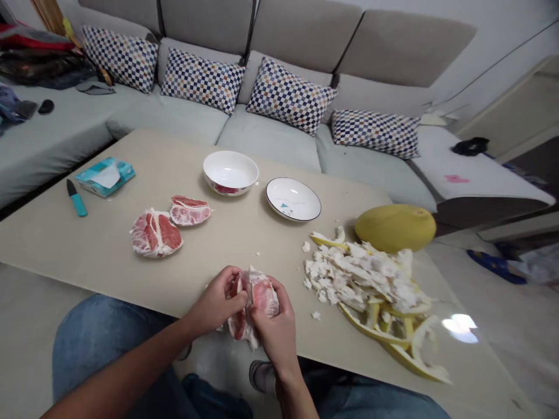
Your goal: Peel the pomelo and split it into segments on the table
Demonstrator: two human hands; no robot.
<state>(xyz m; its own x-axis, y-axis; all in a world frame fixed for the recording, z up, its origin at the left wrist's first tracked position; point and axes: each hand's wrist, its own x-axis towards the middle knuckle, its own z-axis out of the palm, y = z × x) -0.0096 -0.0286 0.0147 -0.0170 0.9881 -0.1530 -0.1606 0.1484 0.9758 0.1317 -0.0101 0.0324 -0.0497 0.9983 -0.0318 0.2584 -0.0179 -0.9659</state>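
My left hand (220, 302) and my right hand (277, 326) both grip a peeled chunk of red pomelo (265, 295) at the table's near edge. White membrane runs down its middle, and red flesh shows on both sides. The left fingers press into the split on one side; the right hand wraps the other side, thumb on the front. Farther left on the table lie a larger peeled pomelo piece (156, 234) and a smaller pomelo wedge (190, 210), close together.
Right of my hands lies a heap of white pith (358, 273) and yellow rind (414, 364), with a whole pomelo (395, 227) behind it. A white bowl (230, 169) and a plate (293, 199) stand farther back. A knife (77, 199) and tissue pack (105, 176) lie left.
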